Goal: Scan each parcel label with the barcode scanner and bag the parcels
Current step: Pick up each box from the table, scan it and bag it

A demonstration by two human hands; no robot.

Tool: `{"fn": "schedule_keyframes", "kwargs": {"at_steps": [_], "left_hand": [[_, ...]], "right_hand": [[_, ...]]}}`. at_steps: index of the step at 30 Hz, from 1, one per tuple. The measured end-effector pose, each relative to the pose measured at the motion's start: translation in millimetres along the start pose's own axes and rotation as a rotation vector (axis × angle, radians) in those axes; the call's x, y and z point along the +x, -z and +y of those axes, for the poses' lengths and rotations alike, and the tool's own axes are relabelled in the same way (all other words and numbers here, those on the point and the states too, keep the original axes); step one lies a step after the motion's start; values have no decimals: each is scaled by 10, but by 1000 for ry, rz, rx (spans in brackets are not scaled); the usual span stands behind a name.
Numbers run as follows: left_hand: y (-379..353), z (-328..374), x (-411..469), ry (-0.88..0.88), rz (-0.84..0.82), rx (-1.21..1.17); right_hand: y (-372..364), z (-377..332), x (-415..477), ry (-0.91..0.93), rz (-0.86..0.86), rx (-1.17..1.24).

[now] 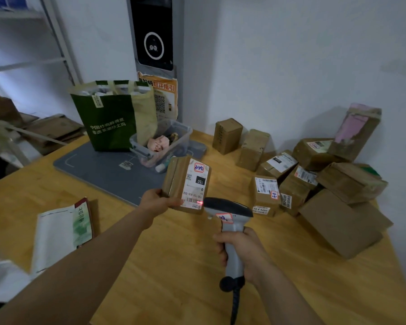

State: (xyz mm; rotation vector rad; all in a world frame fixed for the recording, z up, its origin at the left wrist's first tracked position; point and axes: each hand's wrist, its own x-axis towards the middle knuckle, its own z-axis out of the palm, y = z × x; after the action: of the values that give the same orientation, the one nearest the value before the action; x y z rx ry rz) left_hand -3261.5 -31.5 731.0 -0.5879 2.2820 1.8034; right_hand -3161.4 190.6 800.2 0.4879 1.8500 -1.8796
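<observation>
One broad tabletop of pale wood (174, 266) fills the lower view, set into a corner of white plaster wall (291, 66), with grey metal shelving (56, 31) off to the left and a black wall-mounted panel (154, 31) above the far edge. A heap of brown cardboard parcels (352, 181) lies along the right side against the wall, several showing white labels. A flat grey mat (99, 170) covers the far left part of the table; on it a green fabric tote bag (108, 123) stands upright and open, and just beside it sits a clear plastic tub (181, 137) with crumpled paper inside. A white and green booklet (56, 233) lies near the left edge.

The left hand (155, 200), arm stretched forward, grips a small brown taped parcel (174, 181) by its lower left corner, holding it tilted above the table with its white shipping label (195, 184) facing the camera. The right hand (242, 249) is wrapped round the handle of a grey handheld barcode scanner (230, 221), whose dark head points at the label's lower edge, where a red glow falls on the barcode. The scanner's cord hangs below the fist.
</observation>
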Motion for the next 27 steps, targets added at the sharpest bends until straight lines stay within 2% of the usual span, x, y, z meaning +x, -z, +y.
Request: {"fn": "schedule_keyframes", "kwargs": {"at_steps": [7, 12, 20, 27], "left_hand": [[185, -68, -120, 2, 8, -89], [636, -347, -440, 30, 150, -212], [1816, -1333, -1429, 86, 614, -269], [2502, -2264, -2212, 400, 966, -362]], "right_hand": [[-167, 1, 16, 23, -40, 24], [-590, 58, 71, 26, -156, 2], [-1771, 525, 40, -39, -460, -168], [-2528, 940, -102, -140, -579, -289]]}}
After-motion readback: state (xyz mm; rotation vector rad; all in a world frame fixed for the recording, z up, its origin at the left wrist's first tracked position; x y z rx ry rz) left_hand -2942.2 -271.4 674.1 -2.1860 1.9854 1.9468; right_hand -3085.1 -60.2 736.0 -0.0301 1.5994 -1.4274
